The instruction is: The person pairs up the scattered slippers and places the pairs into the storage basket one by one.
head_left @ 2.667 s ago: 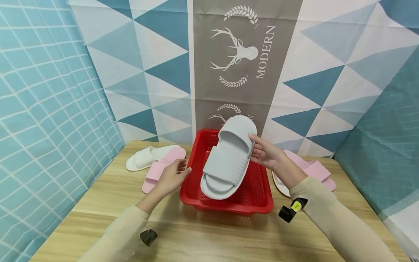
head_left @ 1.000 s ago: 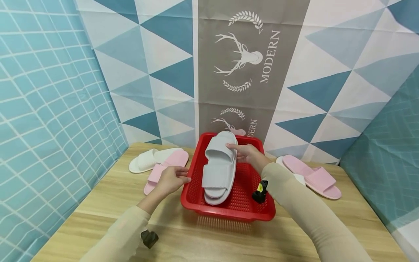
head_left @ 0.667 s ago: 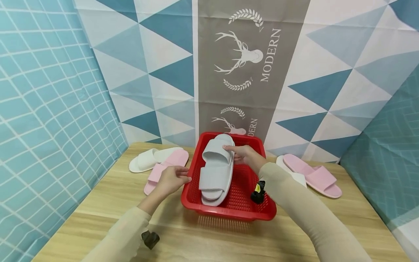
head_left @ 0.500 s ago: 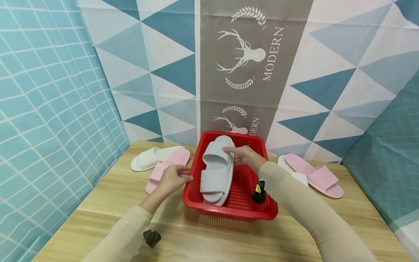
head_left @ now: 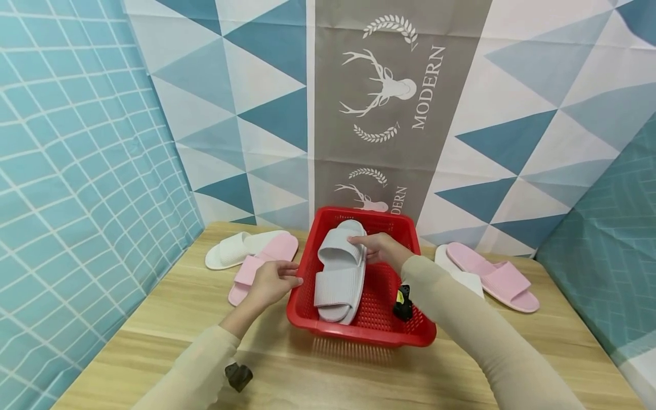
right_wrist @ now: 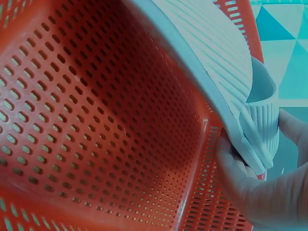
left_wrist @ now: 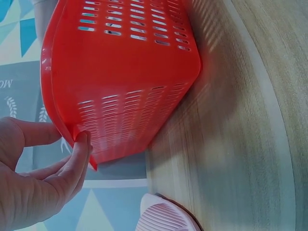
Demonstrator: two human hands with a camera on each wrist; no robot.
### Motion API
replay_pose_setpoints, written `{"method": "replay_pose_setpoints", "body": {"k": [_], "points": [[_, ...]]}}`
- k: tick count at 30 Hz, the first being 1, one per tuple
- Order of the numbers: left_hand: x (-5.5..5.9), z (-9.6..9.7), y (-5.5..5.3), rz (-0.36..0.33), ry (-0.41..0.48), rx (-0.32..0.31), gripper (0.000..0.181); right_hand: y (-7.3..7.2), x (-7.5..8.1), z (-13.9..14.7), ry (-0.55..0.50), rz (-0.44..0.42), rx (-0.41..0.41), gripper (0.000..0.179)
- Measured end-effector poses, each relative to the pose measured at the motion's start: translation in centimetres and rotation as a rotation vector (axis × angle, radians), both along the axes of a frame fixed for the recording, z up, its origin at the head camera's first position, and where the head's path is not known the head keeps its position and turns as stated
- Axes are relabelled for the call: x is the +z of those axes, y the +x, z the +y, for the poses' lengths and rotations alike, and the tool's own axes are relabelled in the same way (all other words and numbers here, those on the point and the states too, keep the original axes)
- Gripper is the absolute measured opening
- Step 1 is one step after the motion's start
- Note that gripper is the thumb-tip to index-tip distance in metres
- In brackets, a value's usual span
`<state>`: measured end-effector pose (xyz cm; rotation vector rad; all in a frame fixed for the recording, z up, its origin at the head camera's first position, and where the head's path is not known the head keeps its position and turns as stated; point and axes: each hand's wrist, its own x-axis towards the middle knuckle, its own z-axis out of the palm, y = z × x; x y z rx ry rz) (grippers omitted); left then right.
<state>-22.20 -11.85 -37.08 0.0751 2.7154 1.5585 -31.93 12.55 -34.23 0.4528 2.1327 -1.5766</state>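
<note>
A pair of light grey slippers (head_left: 336,285), stacked and facing opposite ways, is inside the left part of a red plastic basket (head_left: 359,337). My right hand (head_left: 381,248) grips the slippers by their far right edge. Its thumb lies on the upper strap, and in the right wrist view its fingers curl under the soles (right_wrist: 236,130). At the basket's left side my left hand (head_left: 275,280) pinches the rim, thumb and fingers on either side of it in the left wrist view.
Left of the basket lie a white slipper (head_left: 230,250) and a pink slipper (head_left: 279,248) on the wooden table (head_left: 318,378). A white slipper (head_left: 468,280) and a pink slipper (head_left: 507,282) overlap on the right. Patterned cloth (head_left: 271,85) hangs close behind.
My right hand has lowered the grey slippers from above the basket down into its left part. My left hand has come to the basket's rim, where it stays.
</note>
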Motion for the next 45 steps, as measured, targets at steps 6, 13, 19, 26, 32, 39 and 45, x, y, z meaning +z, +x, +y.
{"method": "replay_pose_setpoints", "body": {"k": [6,13,19,26,32,39,45], "points": [[-0.1,0.0,0.1,-0.002,0.022,-0.005,0.034,-0.2,0.0,-0.5,0.010,-0.020,0.021,0.076],[-0.4,0.0,-0.1,0.006,0.043,-0.003,0.035,-3.9,-3.8,0.2,0.016,-0.058,0.032,0.087],[-0.5,0.0,-0.1,0.007,0.058,-0.005,0.035,-4.3,-5.1,0.1,0.047,-0.077,0.073,0.089],[-0.4,0.0,-0.1,0.007,0.060,-0.001,0.035,-0.9,-2.2,-1.0,0.098,-0.059,0.101,0.070],[-0.4,0.0,0.0,0.001,0.061,0.002,0.034,-0.8,-2.2,-1.2,0.112,-0.067,0.066,0.067],[-0.5,0.0,-0.1,0.008,0.066,-0.001,0.035,-0.2,-1.8,-1.5,0.120,-0.048,0.070,0.063],[-0.6,0.0,-0.2,0.003,0.066,-0.002,0.035,0.1,-1.8,-1.7,0.117,-0.033,0.056,0.059]]}}
